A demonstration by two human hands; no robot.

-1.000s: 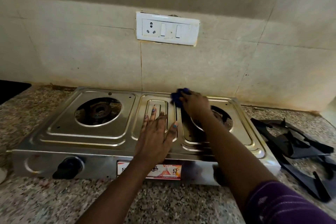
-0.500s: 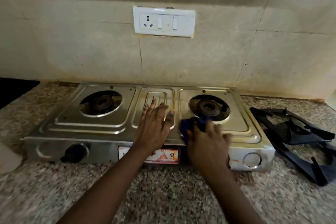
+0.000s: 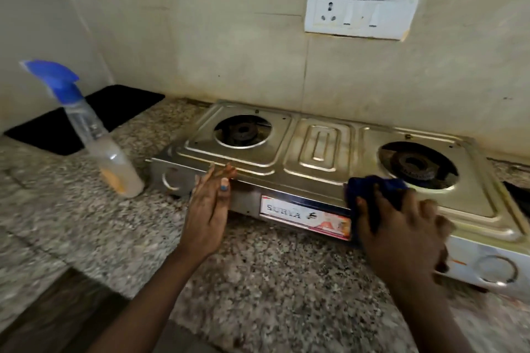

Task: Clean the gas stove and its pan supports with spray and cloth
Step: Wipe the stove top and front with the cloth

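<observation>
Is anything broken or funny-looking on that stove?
Nothing looks broken. Two oddities: both burners of the stove sit bare, without pan supports, and no knob shows on the round mount at the front right. Brownish grime also edges the switch plate on the wall.

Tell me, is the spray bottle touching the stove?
Apart. The head view shows a strip of granite countertop between the spray bottle base and the gas stove left front corner.

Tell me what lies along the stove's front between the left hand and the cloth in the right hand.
In the head view, only the stove's front panel with its brand sticker lies between the left hand and the blue cloth that the right hand grips.
</observation>
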